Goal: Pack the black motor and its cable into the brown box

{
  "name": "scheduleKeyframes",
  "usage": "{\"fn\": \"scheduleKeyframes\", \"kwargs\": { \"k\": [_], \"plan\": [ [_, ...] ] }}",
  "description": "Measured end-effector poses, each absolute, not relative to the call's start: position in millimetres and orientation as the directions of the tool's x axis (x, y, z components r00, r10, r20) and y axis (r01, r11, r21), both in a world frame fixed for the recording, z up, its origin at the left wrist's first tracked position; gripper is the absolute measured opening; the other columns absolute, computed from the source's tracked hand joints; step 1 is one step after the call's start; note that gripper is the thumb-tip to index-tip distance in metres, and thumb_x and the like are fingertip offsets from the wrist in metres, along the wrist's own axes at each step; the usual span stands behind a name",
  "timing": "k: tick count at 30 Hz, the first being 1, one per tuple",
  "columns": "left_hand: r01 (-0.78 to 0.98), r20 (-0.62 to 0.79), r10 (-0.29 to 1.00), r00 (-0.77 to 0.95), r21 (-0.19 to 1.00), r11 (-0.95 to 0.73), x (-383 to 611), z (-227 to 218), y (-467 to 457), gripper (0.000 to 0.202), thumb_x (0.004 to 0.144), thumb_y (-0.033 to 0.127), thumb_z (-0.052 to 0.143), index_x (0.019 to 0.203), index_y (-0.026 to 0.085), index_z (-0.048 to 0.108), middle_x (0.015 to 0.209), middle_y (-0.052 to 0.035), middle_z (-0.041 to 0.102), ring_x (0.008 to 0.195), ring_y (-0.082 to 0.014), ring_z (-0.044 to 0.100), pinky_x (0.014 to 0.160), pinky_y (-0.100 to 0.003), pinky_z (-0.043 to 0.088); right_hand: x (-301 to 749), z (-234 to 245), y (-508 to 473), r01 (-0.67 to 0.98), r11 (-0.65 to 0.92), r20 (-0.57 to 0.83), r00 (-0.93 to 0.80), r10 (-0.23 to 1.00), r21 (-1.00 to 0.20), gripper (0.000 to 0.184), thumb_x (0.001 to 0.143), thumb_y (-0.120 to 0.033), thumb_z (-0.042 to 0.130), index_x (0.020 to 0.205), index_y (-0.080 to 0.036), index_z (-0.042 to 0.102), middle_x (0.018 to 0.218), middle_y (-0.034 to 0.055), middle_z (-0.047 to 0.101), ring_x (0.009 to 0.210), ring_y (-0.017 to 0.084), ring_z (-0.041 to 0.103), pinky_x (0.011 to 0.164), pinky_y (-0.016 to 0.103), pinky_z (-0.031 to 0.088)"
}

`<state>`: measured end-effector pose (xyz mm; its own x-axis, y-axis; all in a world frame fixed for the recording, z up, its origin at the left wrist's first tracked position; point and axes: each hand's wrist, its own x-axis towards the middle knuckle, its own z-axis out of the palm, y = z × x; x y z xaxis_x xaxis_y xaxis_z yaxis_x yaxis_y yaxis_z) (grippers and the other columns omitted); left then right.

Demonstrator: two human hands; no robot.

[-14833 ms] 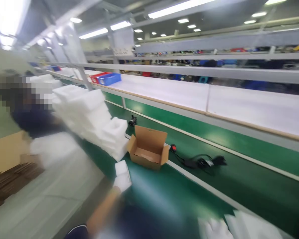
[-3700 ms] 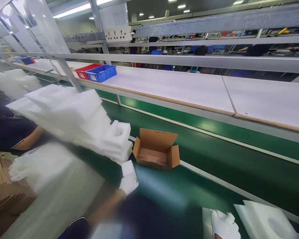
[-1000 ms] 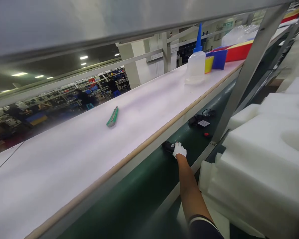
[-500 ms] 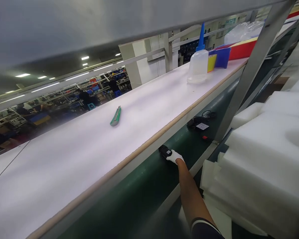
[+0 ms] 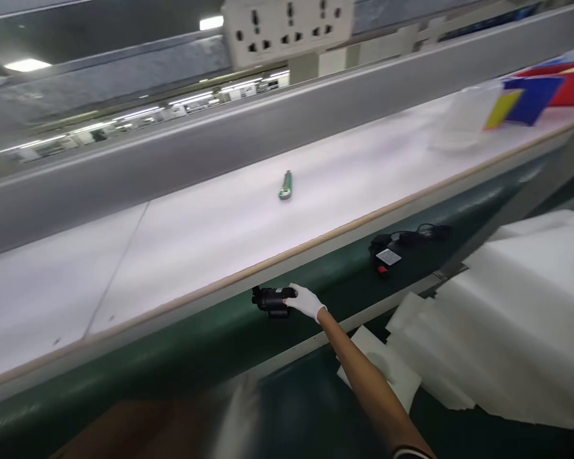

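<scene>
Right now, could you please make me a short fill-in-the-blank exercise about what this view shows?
1. The right hand wears a glove of the colour ____.
2. It grips a small black device lying on the ____ conveyor belt.
3. The green utility knife lies on the white ____ above the belt.
4. The stacked foam blocks are ____ in colour.

Missing words: white; green; shelf; white

a small black device (image 5: 270, 299) lay on its side on the green conveyor belt (image 5: 210, 344), gripped at one end by the gloved right hand (image 5: 306, 301).
</scene>
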<state>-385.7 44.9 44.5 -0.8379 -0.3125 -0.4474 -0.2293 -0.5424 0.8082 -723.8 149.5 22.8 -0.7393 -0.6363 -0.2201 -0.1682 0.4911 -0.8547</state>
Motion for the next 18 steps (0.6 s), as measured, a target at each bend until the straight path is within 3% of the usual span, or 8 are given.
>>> {"fn": "scheduleKeyframes", "kwargs": {
  "k": [2,4,10,13,16,18],
  "plan": [
    [-0.147,-0.433,-0.362,-0.826,0.784,-0.604,-405.7,36.9,37.4,0.061,0.072,0.05,0.064,0.131,0.044,0.045,0.145,-0.0064,0.033,0.131,-0.0331,0.034,0.103,-0.049,0.036,-690.5,43.4,141.7,-0.166,0.384,-0.166,-0.699,-0.696,-0.908,0.06,0.073,-0.051,0.061,0.124,-0.02,0.051,0.115,0.0065,0.056,0.101,0.019,0.054,0.085,0.026,0.044],
    [-0.053,-0.396,-0.397,-0.828,0.759,-0.649,-421.4,37.2,30.6,0.064,0.07,0.052,0.065,0.13,0.045,0.044,0.146,-0.0059,0.031,0.131,-0.0336,0.035,0.103,-0.05,0.035,-655.5,65.3,137.7,-0.165,0.297,-0.11,-0.678,-0.726,-0.941,0.052,0.072,-0.045,0.062,0.116,-0.019,0.053,0.106,0.0035,0.059,0.094,0.016,0.056,0.082,0.024,0.045],
    [0.277,-0.262,-0.516,-0.816,0.606,-0.746,-416.4,84.4,15.6,0.07,0.064,0.064,0.065,0.125,0.032,0.055,0.138,-0.0074,0.043,0.133,-0.0314,0.032,0.108,-0.046,0.029,-547.6,119.4,131.6,-0.155,0.19,-0.05,-0.633,-0.773,-0.969,0.05,0.062,-0.035,0.068,0.109,-0.025,0.053,0.09,-0.0032,0.059,0.08,0.013,0.056,0.072,0.023,0.046],
    [0.367,-0.19,-0.53,-0.826,0.533,-0.762,-383.6,105.9,5.0,0.088,0.057,0.072,0.063,0.132,0.026,0.05,0.138,-0.0123,0.043,0.129,-0.0349,0.037,0.106,-0.051,0.03,-495.4,133.3,131.6,-0.095,0.112,-0.032,-0.606,-0.795,-0.989,0.057,0.058,-0.037,0.072,0.111,-0.026,0.053,0.098,-0.0013,0.059,0.087,0.016,0.057,0.078,0.026,0.047],
    [0.48,-0.171,-0.618,-0.768,0.485,-0.731,-334.3,104.9,-6.5,0.071,0.068,0.067,0.056,0.129,0.032,0.053,0.127,-0.0073,0.054,0.114,-0.0273,0.054,0.1,-0.044,0.041,-455.5,148.7,136.8,-0.104,0.075,-0.009,-0.528,-0.849,-0.992,0.074,0.058,-0.046,0.073,0.126,-0.03,0.049,0.114,0.0008,0.056,0.102,0.02,0.055,0.089,0.03,0.046],
    [0.56,-0.292,-0.77,-0.567,0.55,-0.62,-297.2,92.8,-12.2,0.063,0.071,0.07,0.05,0.126,0.039,0.054,0.115,-0.0006,0.062,0.104,-0.022,0.061,0.09,-0.036,0.05,-448.2,158.8,140.8,-0.182,0.044,0.026,-0.364,-0.931,-0.982,0.077,0.06,-0.05,0.072,0.131,-0.034,0.047,0.119,-0.0011,0.054,0.107,0.019,0.054,0.093,0.029,0.044]
  ]
}}
